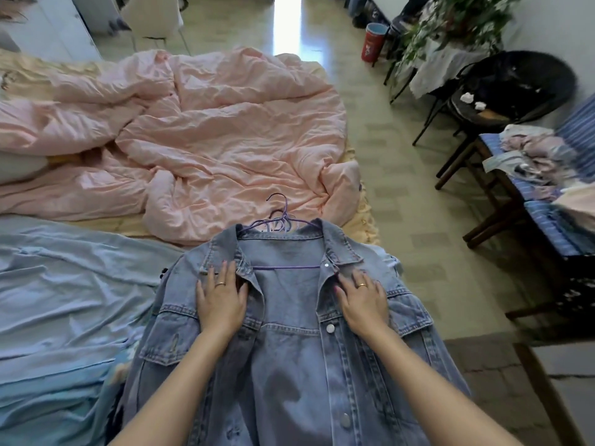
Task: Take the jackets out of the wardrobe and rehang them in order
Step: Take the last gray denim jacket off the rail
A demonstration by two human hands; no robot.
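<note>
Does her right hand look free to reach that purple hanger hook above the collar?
Probably yes. The right hand lies flat on the denim jacket, holding nothing, and the hanger hook sticks out uncovered beyond the collar.

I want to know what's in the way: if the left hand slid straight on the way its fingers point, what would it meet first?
Probably the denim jacket's collar: the left hand lies flat on the jacket, fingertips just short of the collar's left flap. Beyond lies the purple hanger.

Soft, even daylight, a glare streak on the floor (pixel 286 27) at top, wide-angle bending and blur toward the edges.
</note>
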